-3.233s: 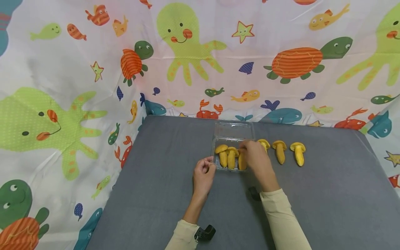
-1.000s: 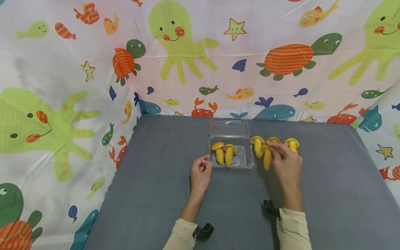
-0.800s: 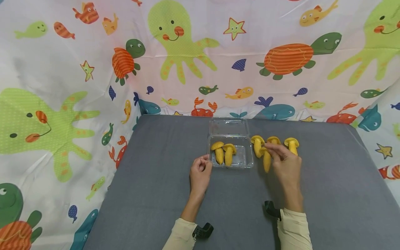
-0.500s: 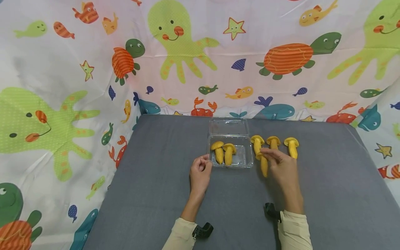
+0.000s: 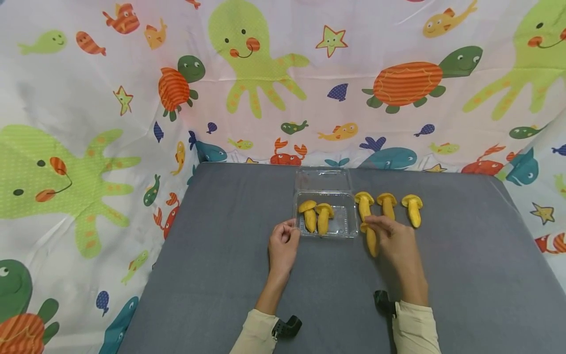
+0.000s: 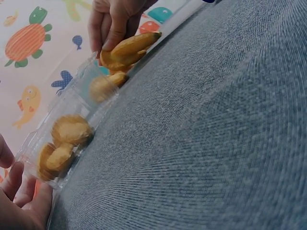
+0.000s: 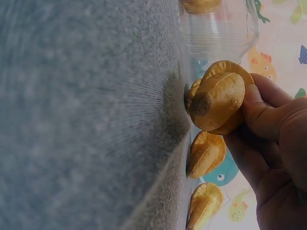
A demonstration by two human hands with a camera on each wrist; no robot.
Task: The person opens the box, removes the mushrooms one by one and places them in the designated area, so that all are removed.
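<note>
My left hand (image 5: 283,248) pinches the near left corner of a clear plastic clamshell container (image 5: 346,227), whose lid (image 5: 325,179) lies open toward the back wall. Two yellow toy mushrooms, one at the left wall (image 5: 309,219) and one beside it (image 5: 324,221), lie in the container's left part. Just right of the container, my right hand (image 5: 400,246) holds another yellow mushroom (image 7: 218,98) by the cap between thumb and fingers, stem pointing toward me. In the right wrist view this mushroom hangs close over the cloth, its shadow beneath.
Three more mushrooms stand in a row right of the container: the near-left one (image 5: 364,201), a middle one (image 5: 387,204) and a right one (image 5: 413,211). Grey cloth (image 5: 212,275) covers the table. A sea-animal curtain (image 5: 283,98) rises behind and at the left.
My right hand has taken the third mushroom out of the container and to its right. Over the last second it has drawn it slightly toward me and left. My left hand stays at the container.
</note>
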